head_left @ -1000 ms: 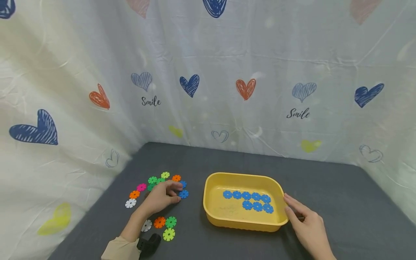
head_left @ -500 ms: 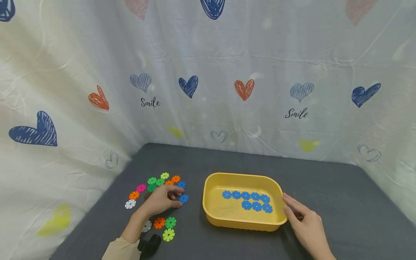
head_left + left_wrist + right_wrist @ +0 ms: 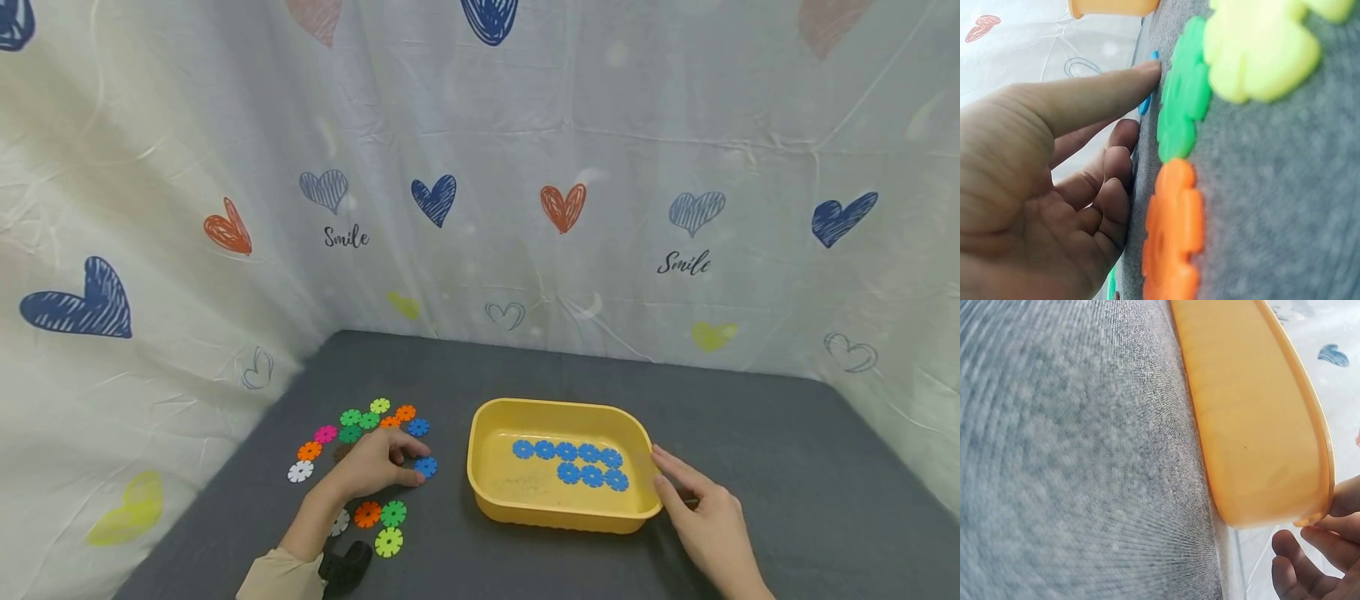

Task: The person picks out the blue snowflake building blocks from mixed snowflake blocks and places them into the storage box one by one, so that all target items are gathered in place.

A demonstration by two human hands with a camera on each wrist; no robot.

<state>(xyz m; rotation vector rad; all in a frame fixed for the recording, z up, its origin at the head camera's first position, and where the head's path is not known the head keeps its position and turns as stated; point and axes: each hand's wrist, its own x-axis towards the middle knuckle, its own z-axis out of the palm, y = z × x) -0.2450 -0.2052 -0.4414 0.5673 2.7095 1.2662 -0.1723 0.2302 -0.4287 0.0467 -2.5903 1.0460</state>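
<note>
In the head view, my left hand pinches the edge of a blue notched plastic disc on the table between thumb and fingers. From the left wrist, only a sliver of this blue disc shows behind the thumb. A yellow plastic basin stands to the right, with several blue discs lying flat in two rows on its floor. My right hand grips the basin's right rim, and the right wrist view shows fingers at its corner.
Loose discs in green, pink, orange, white and other colours lie beyond and left of my left hand. Nearer are an orange disc and a yellow-green one. A heart-printed curtain hangs behind the dark tabletop.
The blue disc at my left fingertips has slid slightly toward me, away from the other blue disc, and the left hand moved with it. My right hand stays on the basin rim.
</note>
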